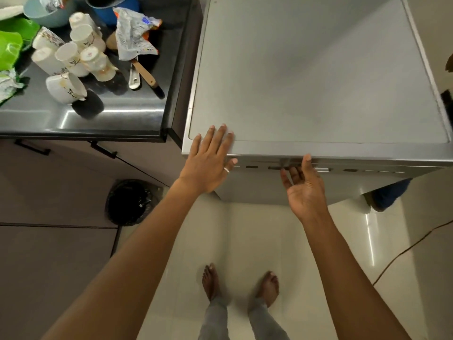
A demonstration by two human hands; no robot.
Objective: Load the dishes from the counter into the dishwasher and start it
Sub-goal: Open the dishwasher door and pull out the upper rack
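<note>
A grey freestanding dishwasher (318,69) stands at the right of the counter (117,114), its door shut. My left hand (210,160) lies flat with straight fingers on the front left corner of its top. My right hand (304,185) is palm up at the top front edge, its fingertips at the recessed door handle (284,164) and thumb against the rim. Several white mugs (73,55) lie and stand on the steel counter at the upper left, next to a spoon (134,81) and a wooden-handled utensil (147,76).
A crumpled wrapper (134,35), a light blue bowl (49,13), a blue pot (115,8) and green packets (9,47) crowd the counter's back. A black-lined bin (132,202) sits on the floor by the cabinets. A cable (404,251) runs across the tiles at right. My bare feet stand below.
</note>
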